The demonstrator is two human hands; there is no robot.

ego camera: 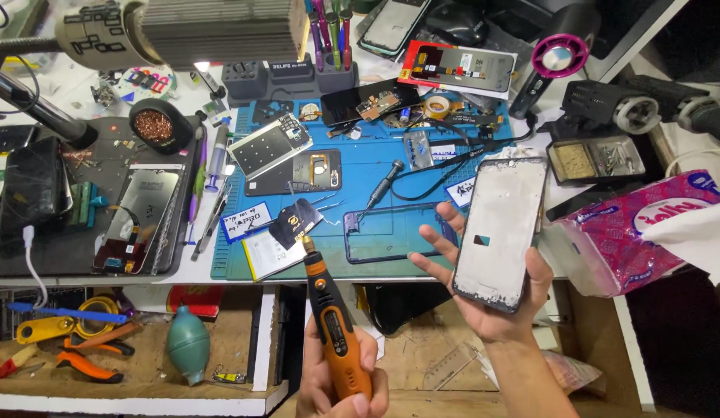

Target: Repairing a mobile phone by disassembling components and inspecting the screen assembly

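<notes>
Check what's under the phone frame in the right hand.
The right hand cradles the phone frame from below, fingers spread at its left edge. Behind it lies the blue mat. The palm under the frame is hidden.

A cluttered white workbench [89, 279] carried a blue work mat [375, 178] under a bright lamp [213, 31], with a wooden shelf [143, 371] below.
</notes>
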